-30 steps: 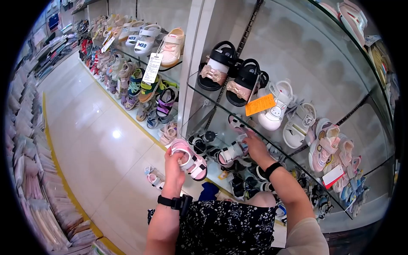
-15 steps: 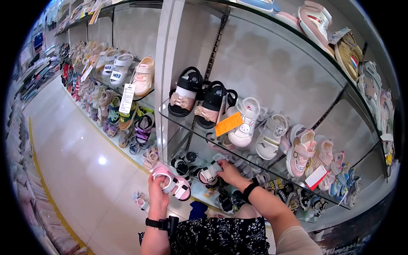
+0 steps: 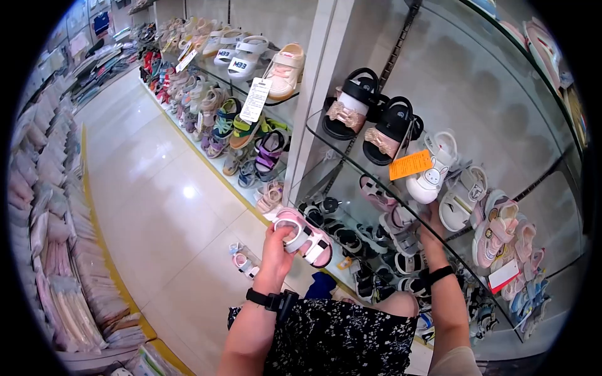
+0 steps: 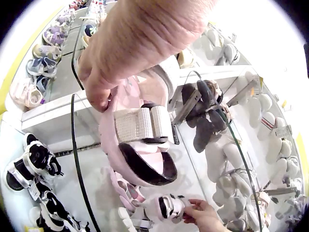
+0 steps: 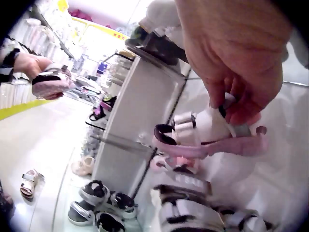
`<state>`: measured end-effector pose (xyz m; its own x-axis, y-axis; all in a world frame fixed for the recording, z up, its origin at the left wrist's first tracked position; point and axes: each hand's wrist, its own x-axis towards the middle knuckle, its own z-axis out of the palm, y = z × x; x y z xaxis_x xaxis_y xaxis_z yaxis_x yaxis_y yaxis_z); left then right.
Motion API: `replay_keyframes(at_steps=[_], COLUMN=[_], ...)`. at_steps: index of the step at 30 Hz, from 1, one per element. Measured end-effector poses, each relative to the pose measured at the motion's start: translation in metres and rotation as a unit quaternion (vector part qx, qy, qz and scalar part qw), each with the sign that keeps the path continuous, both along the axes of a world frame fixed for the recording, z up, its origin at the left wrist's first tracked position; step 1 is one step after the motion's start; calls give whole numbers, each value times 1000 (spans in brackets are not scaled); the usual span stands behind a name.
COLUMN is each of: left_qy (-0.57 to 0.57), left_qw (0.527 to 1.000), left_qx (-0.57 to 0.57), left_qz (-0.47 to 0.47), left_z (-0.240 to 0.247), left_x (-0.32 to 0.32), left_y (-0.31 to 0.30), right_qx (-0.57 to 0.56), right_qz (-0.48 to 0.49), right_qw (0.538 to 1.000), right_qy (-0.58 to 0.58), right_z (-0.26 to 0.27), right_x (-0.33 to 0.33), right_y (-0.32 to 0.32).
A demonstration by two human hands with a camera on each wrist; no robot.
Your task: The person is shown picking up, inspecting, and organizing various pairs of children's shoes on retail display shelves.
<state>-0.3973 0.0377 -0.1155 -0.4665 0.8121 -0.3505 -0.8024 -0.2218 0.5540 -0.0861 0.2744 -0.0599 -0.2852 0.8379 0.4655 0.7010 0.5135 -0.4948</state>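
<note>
My left hand (image 3: 276, 252) grips a pink sandal (image 3: 315, 245) with white straps by its heel end, out over the aisle. The left wrist view has the sandal's open toe and two pale straps (image 4: 135, 124) close up. Beneath the upper glass shelf, my right hand (image 3: 431, 233) reaches in among the lower shoes. In the right wrist view its fingers pinch the ankle strap of a similar sandal (image 5: 193, 144), white-strapped with a pink sole. That sandal hangs just over other shoes, sole down.
The glass shelf edge (image 3: 376, 173) crosses in front of my right forearm. On it stand black sandals (image 3: 387, 131) with bows and a white rabbit shoe (image 3: 429, 178) with an orange tag. A small sandal (image 3: 244, 262) lies on the aisle floor. Packaged goods (image 3: 50, 250) line the left side.
My right hand has carried its sandal rightward and deeper under the glass shelf, past the spot where it was. The left hand keeps its pink sandal. The head view has swung about.
</note>
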Motion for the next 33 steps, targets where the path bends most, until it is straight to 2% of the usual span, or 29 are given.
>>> replay_keyframes(at_steps=[2,3,5,7,9,12,13,16,19,20,22,24,25,26,28,31,33], left_qy=[-4,-5,10,11,15,26,31,35,44,48,79,116,168,172,181,174,159], left_qw=[999,999,998,998,995,992,990,983,970,964,938,905,895,887,869,870,871], left_qx=[-20,-29,-17,-21,-26,-46,-53,-55,-85,-105,-99,-115,-124,-121,-103,-108,-140], left_qz=[30,43,54,65,93,118,124,170,223,241,322,393,393,411,449,448,442], left_z=[-3,-5,-10,-10,-14,-4,3,12,22,26,29,16,3,2,11,13,22], left_x=[0,0,-4,-4,-6,-8,-9,-12,-15,-17,-18,-31,-42,-44,-46,-42,-34], left_y=[1,2,1,0,-1,-11,-15,-23,-33,-39,-43,-55,-68,-76,-89,-99,-90], right_qx=[-89,-96,13,-5,-52,-178,-178,-259,-320,-297,-293,-303,-340,-371,-439,-503,-526], right_qz=[-35,-59,-64,-63,-53,182,269,391,364,398,367,308,257,202,102,131,107], right_qw=[995,993,992,984,982,935,896,800,758,742,717,773,774,776,736,636,660], right_qy=[-12,-34,-105,-166,-173,-246,-304,-373,-437,-451,-515,-464,-468,-469,-506,-570,-525], right_z=[-4,-16,-28,15,31,42,6,-70,-171,-197,-237,-264,-280,-298,-338,-326,-394], right_x=[18,24,36,14,-19,-66,-71,-103,-126,-131,-136,-136,-134,-130,-117,-123,-95], right_y=[8,15,15,-22,-57,-118,-123,-133,-119,-115,-109,-114,-120,-123,-129,-137,-140])
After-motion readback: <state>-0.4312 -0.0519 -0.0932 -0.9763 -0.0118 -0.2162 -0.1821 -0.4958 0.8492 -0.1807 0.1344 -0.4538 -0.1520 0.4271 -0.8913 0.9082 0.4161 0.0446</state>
